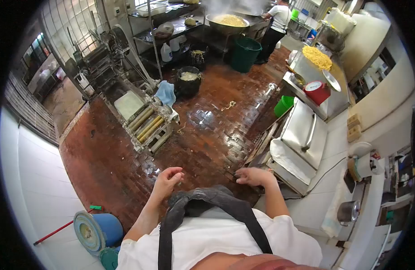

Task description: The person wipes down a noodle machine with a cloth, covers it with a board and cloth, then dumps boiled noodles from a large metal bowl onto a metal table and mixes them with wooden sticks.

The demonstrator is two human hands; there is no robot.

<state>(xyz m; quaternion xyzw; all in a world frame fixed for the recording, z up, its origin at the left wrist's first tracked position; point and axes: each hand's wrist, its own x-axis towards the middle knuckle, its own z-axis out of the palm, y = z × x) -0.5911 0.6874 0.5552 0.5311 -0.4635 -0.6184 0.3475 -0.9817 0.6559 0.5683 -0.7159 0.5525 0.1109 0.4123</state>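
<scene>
My left hand [170,179] hangs in front of my dark apron [207,194], over the wet floor. Its fingers are loosely curved, apart from the thumb, with nothing visible in them. At the same height on the other side, my right hand [252,176] points inward, fingers loosely bent and partly apart. Nothing shows in it either. Ahead of my left hand stands a machine with brass-coloured rollers [147,124], a blue cloth [165,93] draped on its end. Nearest my right hand is a white-covered low counter or chest [302,130].
A person [279,20] stands by a steaming pan of noodles [229,20]. A green bin [246,54] and black pots [188,83] stand on the brown tiled floor [207,135]. Yellow noodles [317,57] and a red scale [316,91] are at right. A blue barrel [106,228] stands lower left.
</scene>
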